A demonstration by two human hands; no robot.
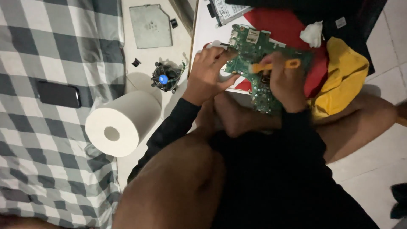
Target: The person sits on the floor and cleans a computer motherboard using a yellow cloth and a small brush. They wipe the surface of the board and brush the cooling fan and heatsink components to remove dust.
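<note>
Bare knees frame the near view; beyond, the left hand [208, 72] clasps the green circuit board's [254, 63] left edge while the right hand [286, 82] clenches an orange tool [275, 65] lying crosswise over it.

You're seeing a dim indoor view with soft, flat light and no glare. The brightest patches are the white paper roll [118, 123] at left and the pale floor [373, 161] at right. A faint shadow sits beside the fan cooler [165, 77]. Your right hand [286, 82] and its orange tool [275, 65] are smeared by motion blur. Your near dark clothing loses all detail, and the whole picture is grainy.
</note>
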